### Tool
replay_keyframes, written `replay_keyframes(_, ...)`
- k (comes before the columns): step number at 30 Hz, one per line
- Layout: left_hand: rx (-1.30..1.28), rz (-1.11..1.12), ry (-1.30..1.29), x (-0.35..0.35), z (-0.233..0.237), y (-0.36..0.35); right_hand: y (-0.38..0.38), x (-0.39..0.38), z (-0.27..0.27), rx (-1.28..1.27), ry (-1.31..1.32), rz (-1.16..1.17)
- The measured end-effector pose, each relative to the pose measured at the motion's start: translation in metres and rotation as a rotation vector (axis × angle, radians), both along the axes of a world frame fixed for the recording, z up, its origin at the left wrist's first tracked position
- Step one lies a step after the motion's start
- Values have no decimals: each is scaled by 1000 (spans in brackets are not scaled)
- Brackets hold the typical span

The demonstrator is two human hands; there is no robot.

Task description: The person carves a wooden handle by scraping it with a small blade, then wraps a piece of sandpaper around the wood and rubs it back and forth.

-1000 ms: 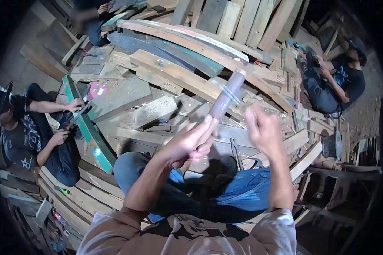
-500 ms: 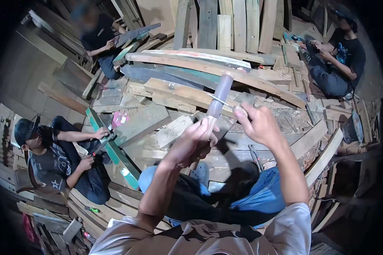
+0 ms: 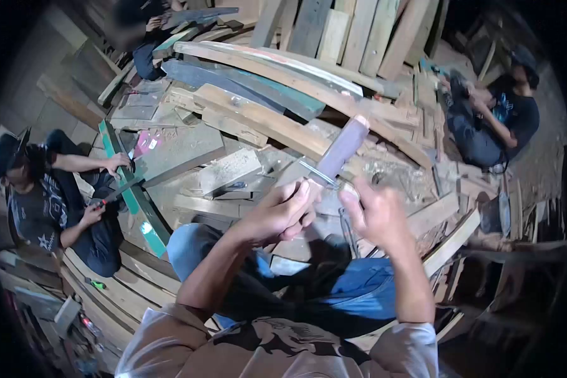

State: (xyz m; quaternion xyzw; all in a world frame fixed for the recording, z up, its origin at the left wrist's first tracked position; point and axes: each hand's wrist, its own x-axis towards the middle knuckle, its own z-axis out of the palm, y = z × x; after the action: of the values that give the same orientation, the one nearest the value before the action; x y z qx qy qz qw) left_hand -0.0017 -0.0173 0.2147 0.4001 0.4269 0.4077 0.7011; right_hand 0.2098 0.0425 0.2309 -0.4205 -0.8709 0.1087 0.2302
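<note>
My left hand [image 3: 282,213] is closed around the lower end of a thick, round lilac stick [image 3: 345,146], which points up and away from me. Its far tip and the part by my fingers look like bare wood. In my right hand [image 3: 383,213], closed with the thumb along the grip, is a knife [image 3: 318,173]. The thin blade lies across the stick just above my left fingers; most of the knife's handle is hidden by my fist. A metal tool [image 3: 348,232] lies on the floor beyond my knees.
Long planks [image 3: 258,116] and offcuts [image 3: 230,171] cover the floor ahead. At left a person [image 3: 50,195] holds a saw [image 3: 129,187] by a green board [image 3: 148,227]. Another person [image 3: 146,31] sits at upper left, and a third [image 3: 494,120] at right.
The knife has moved down the stick toward my left hand, and the stick leans further right. My view has shifted, moving the surroundings mostly leftward.
</note>
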Motion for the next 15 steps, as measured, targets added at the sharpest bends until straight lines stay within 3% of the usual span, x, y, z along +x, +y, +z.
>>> replay_keyframes(4, -156, -1, 27, 1, 9, -4, 10, 10, -1, 4, -78, -135)
replay_keyframes(8, -193, 11, 110, -3, 4, -3, -4, -2, -11, 39, -72, 19)
replay_keyframes(10, -140, -1, 225, -1, 3, -3, 8, 6, -4, 0, -126, -165)
replay_keyframes(15, -185, -36, 191, -9, -5, -1, -5, -7, -8, 44, -154, -19)
